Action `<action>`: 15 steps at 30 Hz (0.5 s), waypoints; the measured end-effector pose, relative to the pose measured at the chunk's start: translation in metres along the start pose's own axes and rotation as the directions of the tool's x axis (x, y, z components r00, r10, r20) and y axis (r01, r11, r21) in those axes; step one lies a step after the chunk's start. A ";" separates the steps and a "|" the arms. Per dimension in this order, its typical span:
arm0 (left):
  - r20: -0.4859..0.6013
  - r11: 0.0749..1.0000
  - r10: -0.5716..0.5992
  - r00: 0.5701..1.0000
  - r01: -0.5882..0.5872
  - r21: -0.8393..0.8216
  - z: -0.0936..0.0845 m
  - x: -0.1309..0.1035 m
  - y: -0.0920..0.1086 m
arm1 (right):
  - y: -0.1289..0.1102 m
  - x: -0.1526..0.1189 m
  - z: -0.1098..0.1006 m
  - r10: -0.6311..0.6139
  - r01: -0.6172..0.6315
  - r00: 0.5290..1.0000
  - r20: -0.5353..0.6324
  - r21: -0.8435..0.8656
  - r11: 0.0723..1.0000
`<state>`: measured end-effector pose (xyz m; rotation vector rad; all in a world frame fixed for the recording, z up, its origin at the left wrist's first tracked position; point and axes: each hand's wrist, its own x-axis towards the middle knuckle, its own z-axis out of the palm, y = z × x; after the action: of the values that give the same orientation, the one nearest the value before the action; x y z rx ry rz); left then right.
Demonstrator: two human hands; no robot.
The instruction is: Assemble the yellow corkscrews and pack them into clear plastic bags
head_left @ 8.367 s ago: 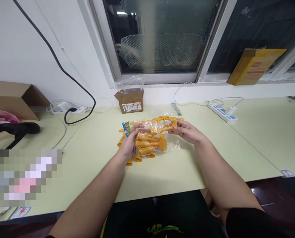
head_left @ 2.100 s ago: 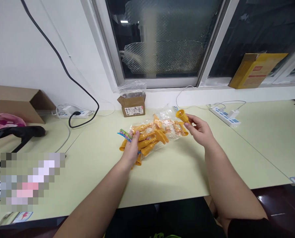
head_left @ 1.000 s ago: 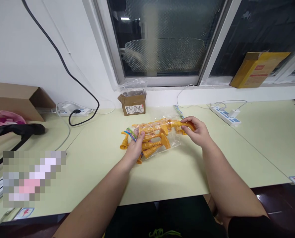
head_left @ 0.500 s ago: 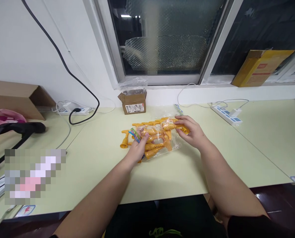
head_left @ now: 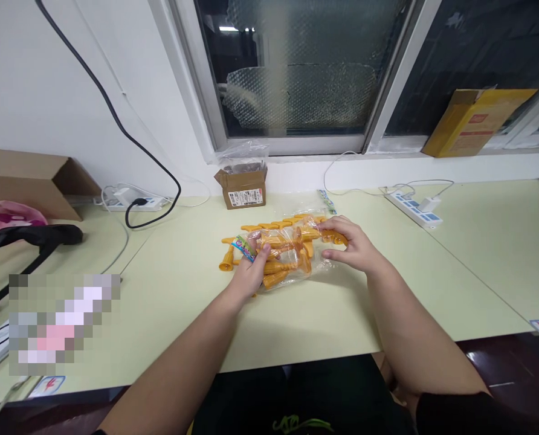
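Note:
A clear plastic bag (head_left: 287, 257) holding several yellow plastic pieces, some horn-shaped, is gripped at its left end by my left hand (head_left: 250, 272). The thumb lies over the front of the bag, beside its colourful printed header (head_left: 243, 248). At the bag's right end, my right hand (head_left: 351, 243) has its thumb and fingers apart, the fingertips by a yellow piece (head_left: 309, 233). Whether they touch it I cannot tell. More yellow pieces lie on the table behind and around the bag, among them a cup-ended one (head_left: 226, 260) at the left.
A small cardboard box (head_left: 243, 187) stands behind the bag by the wall. Power strips (head_left: 414, 209) with cables lie at right and left. A black cable (head_left: 156, 160) hangs down at the left. A second printed strip (head_left: 327, 202) lies behind my right hand.
The bag has tilted slightly, with its printed header turned more toward me. My right thumb has moved down, away from the fingers. My left hand keeps its grip.

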<state>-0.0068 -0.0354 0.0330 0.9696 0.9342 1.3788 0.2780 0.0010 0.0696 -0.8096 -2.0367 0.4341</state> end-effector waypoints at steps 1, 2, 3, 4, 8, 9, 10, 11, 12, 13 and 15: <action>0.020 0.992 0.072 0.997 -0.074 0.105 0.000 0.000 0.000 | 0.000 0.000 -0.001 0.010 -0.010 1.000 0.020 0.015 1.000; 0.058 0.961 0.146 0.988 -0.155 0.228 -0.001 -0.001 0.001 | 0.000 -0.001 -0.001 0.022 -0.023 0.999 0.039 0.031 0.999; 0.105 0.914 0.204 0.973 -0.228 0.336 -0.001 -0.001 0.001 | -0.001 -0.001 -0.001 0.037 -0.040 0.998 0.059 0.049 0.998; 0.151 0.866 0.241 0.959 -0.283 0.412 -0.001 -0.001 0.001 | -0.002 0.000 0.000 0.055 -0.060 0.995 0.084 0.067 0.996; 0.301 0.742 0.294 0.907 -0.415 0.526 -0.001 -0.002 -0.001 | -0.006 0.002 0.012 0.164 -0.180 0.977 0.140 0.112 0.977; 0.310 0.732 0.299 0.902 -0.425 0.532 -0.002 -0.002 -0.002 | -0.006 0.002 0.016 0.207 -0.223 0.970 0.128 0.121 0.967; 0.309 0.729 0.302 0.902 -0.428 0.534 -0.002 -0.002 -0.003 | -0.006 0.002 0.019 0.251 -0.264 0.962 0.106 0.132 0.955; 0.302 0.731 0.303 0.904 -0.424 0.535 -0.001 -0.002 -0.004 | -0.005 0.003 0.022 0.289 -0.298 0.954 0.081 0.151 0.942; 0.288 0.737 0.303 0.908 -0.415 0.533 -0.001 -0.003 -0.005 | -0.004 0.003 0.024 0.317 -0.322 0.947 0.060 0.173 0.931; 0.276 0.748 0.300 0.913 -0.405 0.526 -0.001 -0.003 -0.005 | -0.003 0.003 0.025 0.333 -0.335 0.942 0.044 0.203 0.920; 0.262 0.770 0.290 0.920 -0.387 0.508 0.000 -0.003 -0.005 | -0.001 0.003 0.025 0.356 -0.348 0.934 0.031 0.306 0.886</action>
<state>-0.0054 -0.0380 0.0279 1.7476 1.0891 1.3109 0.2559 0.0022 0.0584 -0.9840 -1.7369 0.9172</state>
